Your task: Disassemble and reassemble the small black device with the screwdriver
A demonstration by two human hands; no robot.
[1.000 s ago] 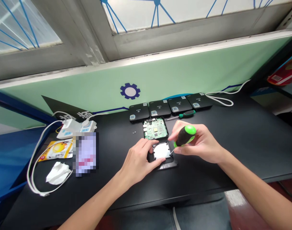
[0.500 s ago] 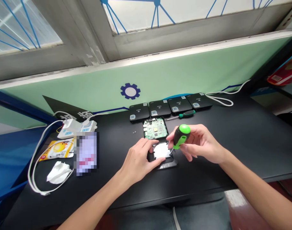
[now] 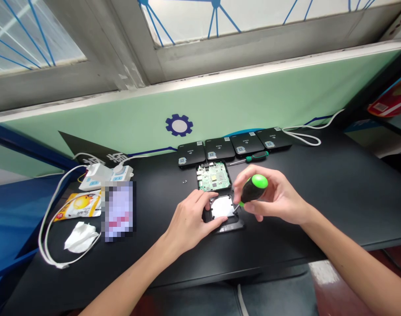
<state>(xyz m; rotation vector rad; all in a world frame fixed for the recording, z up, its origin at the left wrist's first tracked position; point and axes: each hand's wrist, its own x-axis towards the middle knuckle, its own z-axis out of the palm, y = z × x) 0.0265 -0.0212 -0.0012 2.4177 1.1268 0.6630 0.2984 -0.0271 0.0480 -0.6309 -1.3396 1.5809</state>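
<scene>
My right hand (image 3: 272,193) is closed round a green and black screwdriver (image 3: 254,188), tilted with its tip at the right edge of a white plate (image 3: 222,206). That plate lies inside a black plastic cover (image 3: 231,226) on the table. With thumb and fingers on either side, my left hand (image 3: 193,215) grips the cover from the left. Just behind it sits an open black case holding a green circuit board (image 3: 214,176). A few tiny screws (image 3: 185,181) lie left of the board.
Several black boxes (image 3: 220,149) stand in a row along the wall, a second screwdriver (image 3: 258,156) in front of them. At the left are a power strip (image 3: 121,174), a yellow and white packet (image 3: 80,205), a crumpled tissue (image 3: 81,237) and a white cable (image 3: 44,232).
My right hand has turned the screwdriver's handle, its fingers shifting round the grip, and the handle's top has moved slightly right and down. My left hand and the cover stay put.
</scene>
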